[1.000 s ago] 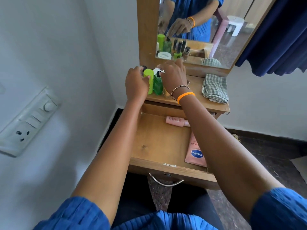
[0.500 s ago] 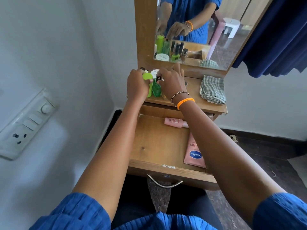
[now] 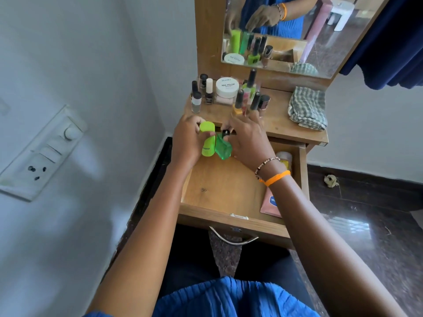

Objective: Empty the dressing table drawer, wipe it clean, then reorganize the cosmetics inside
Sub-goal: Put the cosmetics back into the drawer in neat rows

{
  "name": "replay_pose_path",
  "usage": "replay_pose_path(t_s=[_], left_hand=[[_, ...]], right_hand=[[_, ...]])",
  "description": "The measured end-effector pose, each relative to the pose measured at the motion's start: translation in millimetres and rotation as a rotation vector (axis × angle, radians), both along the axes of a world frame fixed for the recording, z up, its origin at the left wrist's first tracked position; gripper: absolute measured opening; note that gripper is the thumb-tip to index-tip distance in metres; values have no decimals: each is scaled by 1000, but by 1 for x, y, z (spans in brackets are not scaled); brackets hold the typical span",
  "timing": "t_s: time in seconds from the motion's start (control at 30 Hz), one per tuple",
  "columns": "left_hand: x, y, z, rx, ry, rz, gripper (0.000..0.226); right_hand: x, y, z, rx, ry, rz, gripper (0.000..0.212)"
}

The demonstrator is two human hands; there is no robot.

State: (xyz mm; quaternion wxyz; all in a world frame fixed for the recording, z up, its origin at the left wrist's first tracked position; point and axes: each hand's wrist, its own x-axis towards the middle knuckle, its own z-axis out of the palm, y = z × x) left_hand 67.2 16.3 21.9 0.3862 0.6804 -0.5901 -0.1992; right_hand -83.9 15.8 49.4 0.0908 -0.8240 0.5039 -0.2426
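Two green bottles are in hand over the back of the open drawer [image 3: 219, 186]: the left hand [image 3: 186, 143] has its fingers wrapped around a lime-green bottle [image 3: 207, 139] with a broad flat cap, and the right hand [image 3: 248, 139] pinches a clear green bottle [image 3: 223, 148] by its black cap, fingers closed on it. Both bottles hang just in front of the counter [image 3: 281, 121] edge, tilted and touching side by side.

In the drawer, a pink Vaseline tube [image 3: 270, 203] lies along the right wall, with another pinkish container [image 3: 285, 157] near the back right corner; most of the wooden floor is bare. Nail polish bottles [image 3: 246, 99] and a white nail polish remover jar [image 3: 227, 86] are on the counter, with a folded checked cloth [image 3: 306, 108] well apart to the right.

Judging by this, reorganizing is under way. Each bottle looks small, light and rigid, with smooth plastic that could slip, so a grip round the body suits better than the cap alone, which may loosen. The polish bottles are probably glass, top-heavy and easy to knock over; take each low on the body and set it down upright.
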Motion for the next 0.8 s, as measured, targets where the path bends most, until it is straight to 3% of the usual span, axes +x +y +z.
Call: replay_pose_path(t_s=[0.33, 0.43, 0.6, 0.8], left_hand=[[-8, 8, -48, 135, -145, -17, 26], [-9, 8, -57, 117, -253, 35, 32], [-7, 12, -65, 74, -200, 117, 33], [-3, 9, -64, 73, -300, 123, 43]], right_hand=[[-5, 3, -66, 200, 138, -73, 24], [-6, 1, -75, 207, 97, -76, 26], [-4, 0, -80, 192, 42, -78, 27], [-3, 4, -96, 198, -134, -116, 38]])
